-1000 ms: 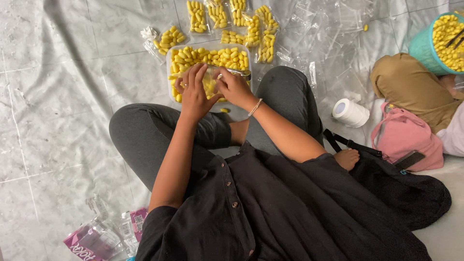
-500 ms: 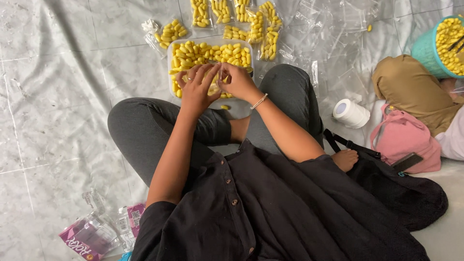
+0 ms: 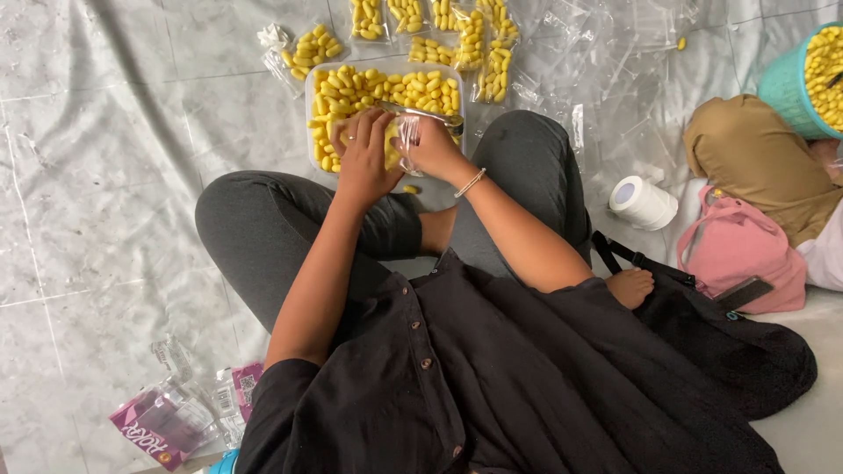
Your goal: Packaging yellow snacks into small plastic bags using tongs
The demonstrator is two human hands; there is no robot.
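Note:
I sit cross-legged on a marble floor. A clear tray (image 3: 314, 105) full of small yellow snack pieces lies in front of my knees. My left hand (image 3: 362, 151) and my right hand (image 3: 432, 145) meet over the tray's near side, both gripping a small clear plastic bag (image 3: 406, 147) with yellow pieces in it. A metal spoon (image 3: 421, 114) rests across the tray just beyond my right hand. One loose yellow piece (image 3: 409, 189) lies on the floor below my hands.
Several filled clear packets (image 3: 465, 35) lie beyond the tray, with empty plastic bags (image 3: 606, 53) to the right. A white tape roll (image 3: 643, 202), a pink bag (image 3: 742, 254), a teal basket (image 3: 786, 83) of yellow pieces and another person's knee (image 3: 755, 145) are at right. Wrappers (image 3: 167, 417) lie lower left.
Both hands stay together over the tray's near side. The clear bag between them now shows more plainly. The view has shifted slightly.

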